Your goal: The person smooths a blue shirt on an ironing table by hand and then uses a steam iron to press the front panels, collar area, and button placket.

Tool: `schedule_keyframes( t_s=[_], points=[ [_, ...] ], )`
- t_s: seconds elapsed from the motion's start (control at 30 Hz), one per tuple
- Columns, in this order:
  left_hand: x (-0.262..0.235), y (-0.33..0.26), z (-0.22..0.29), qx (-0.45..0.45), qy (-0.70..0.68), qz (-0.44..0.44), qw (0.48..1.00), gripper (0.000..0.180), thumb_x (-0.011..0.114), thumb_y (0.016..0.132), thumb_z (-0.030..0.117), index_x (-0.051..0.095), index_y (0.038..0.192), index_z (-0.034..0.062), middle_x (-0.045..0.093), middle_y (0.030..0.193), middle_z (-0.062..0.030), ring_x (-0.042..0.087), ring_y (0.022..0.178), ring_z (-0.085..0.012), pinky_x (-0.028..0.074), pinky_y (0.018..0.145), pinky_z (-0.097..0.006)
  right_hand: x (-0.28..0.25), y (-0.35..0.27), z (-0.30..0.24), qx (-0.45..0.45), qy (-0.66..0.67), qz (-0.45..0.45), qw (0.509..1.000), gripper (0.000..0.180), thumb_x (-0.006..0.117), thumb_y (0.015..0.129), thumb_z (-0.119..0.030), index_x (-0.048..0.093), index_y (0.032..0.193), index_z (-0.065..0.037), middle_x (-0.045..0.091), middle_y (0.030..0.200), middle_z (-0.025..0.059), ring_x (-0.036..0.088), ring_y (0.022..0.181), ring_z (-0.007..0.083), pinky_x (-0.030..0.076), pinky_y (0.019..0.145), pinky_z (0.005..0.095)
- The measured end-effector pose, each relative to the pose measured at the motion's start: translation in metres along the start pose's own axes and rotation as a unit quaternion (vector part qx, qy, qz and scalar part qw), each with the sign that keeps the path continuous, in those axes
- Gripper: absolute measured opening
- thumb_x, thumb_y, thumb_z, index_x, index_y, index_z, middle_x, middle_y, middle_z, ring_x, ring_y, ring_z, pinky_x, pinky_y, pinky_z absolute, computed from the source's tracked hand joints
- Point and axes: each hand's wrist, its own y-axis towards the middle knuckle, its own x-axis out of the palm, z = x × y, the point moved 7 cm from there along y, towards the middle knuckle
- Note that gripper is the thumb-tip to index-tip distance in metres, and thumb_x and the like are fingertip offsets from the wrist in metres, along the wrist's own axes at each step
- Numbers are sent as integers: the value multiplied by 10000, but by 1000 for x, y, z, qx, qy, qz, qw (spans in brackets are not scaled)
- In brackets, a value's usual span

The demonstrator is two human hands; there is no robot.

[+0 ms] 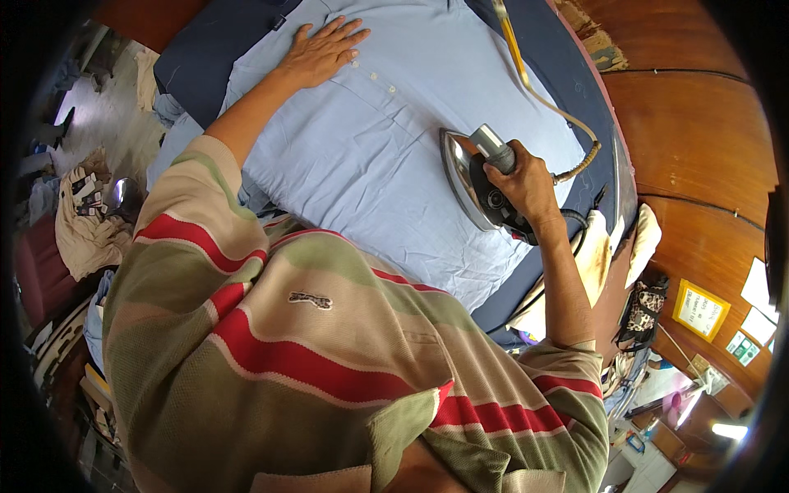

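A light blue shirt (pixel 345 156) is spread over a dark blue padded board (pixel 197 70), with a short row of pale buttons near its far part. Flat on the cloth beside those buttons rests my left hand (pixel 323 54), its fingers spread and nothing in them. My right hand (pixel 526 182) is wrapped round the handle of a clothes iron (pixel 472 177), whose metal soleplate edge faces left. The iron stands on the right part of the shirt; whether its whole sole touches the cloth is hidden. Small wrinkles show in the shirt's near part.
A yellow-brown hose and coiled cord (pixel 575 123) run from the iron toward the far edge. Wooden panelling (pixel 682 131) rises at the right. Cream cloths (pixel 645 242) hang by the board's right edge. Piled beige clothing (pixel 82 222) lies at the left.
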Motion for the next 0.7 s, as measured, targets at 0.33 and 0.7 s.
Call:
schedule_keyframes(
  t_s=[0.33,0.7],
  points=[
    [1,6,-6,23,0,-26,999,459,197,982,361,191,1438,319,147,1510,76,134,1387,-146,73,1089,-505,6,17,-39,-39,-8,-25,999,384,620,734,-340,602,938,-16,635,749,221,637,738,363,498,700,412],
    [2,5,-9,26,5,-15,1000,455,195,980,364,196,1434,325,151,1505,95,130,1385,-129,93,1092,-523,9,26,-37,-27,20,-14,999,403,641,719,-319,603,965,-2,641,767,227,651,740,335,507,699,391]
  ],
)
